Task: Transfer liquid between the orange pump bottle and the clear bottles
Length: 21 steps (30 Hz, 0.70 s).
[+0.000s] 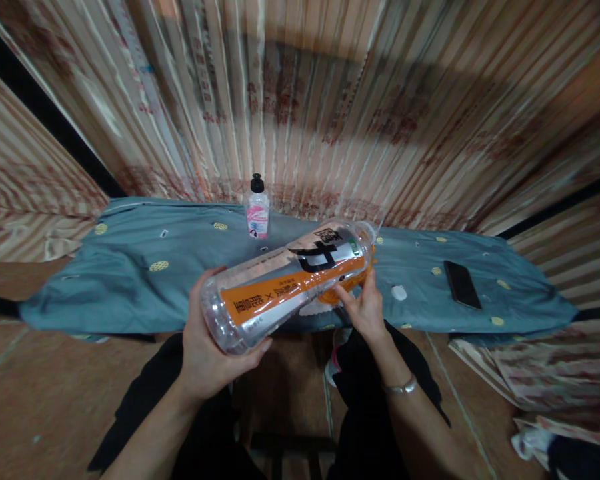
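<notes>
A large clear plastic bottle (pixel 290 283) with an orange and silver label lies tilted across the middle, its mouth up to the right. My left hand (pixel 205 350) is wrapped round its base, thumb along the underside. At the neck end, my right hand (pixel 367 310) closes on the bottle from below, some fingers hidden behind it. Behind and below the bottle shows an orange see-through object (pixel 334 293), mostly covered, so its kind is unclear. A white scalloped piece (pixel 313 309) sits under that. A round white cap-like disc (pixel 399 293) lies right of my right hand.
A small clear bottle with a black cap and pink label (pixel 258 212) stands at the back of the cloth-covered table (pixel 180 293). A black phone (pixel 463 285) lies at the right. Pleated curtains (pixel 300 100) hang behind and at both sides.
</notes>
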Tool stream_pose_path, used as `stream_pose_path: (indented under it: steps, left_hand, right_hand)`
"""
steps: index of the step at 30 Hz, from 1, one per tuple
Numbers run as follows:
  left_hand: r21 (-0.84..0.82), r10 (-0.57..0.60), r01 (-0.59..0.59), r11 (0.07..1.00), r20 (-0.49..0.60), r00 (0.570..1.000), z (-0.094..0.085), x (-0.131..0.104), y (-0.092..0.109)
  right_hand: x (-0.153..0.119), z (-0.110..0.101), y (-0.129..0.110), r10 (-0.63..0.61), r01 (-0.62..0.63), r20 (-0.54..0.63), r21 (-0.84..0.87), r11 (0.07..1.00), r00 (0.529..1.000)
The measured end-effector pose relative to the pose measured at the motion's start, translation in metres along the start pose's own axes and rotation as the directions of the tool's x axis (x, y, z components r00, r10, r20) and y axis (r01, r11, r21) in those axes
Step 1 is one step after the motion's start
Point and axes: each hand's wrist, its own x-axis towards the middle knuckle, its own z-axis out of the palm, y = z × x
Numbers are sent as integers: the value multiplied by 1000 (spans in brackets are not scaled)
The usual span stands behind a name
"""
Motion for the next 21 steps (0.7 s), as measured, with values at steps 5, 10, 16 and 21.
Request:
stream_pose_path:
  steps: [5,10,16,21]
  left_hand:
    - [0,-8,8,1000,-20,1000,1,-1,-1]
    - [-3,-9,9,1000,-20,1000,2,-1,-1]
    - [14,18,-18,1000,-18,1000,0,-1,-1]
    - [8,12,-12,1000,-19,1000,2,-1,-1]
  right_hand:
    - [0,0,-2,17,-17,2,10,1000,1000]
    - [0,0,-2,18,-18,13,23,1000,1000]
    - [0,0,-2,4,-4,6,11,1000,1000]
    - [0,0,-1,-6,6,-3,-2,1000,1000]
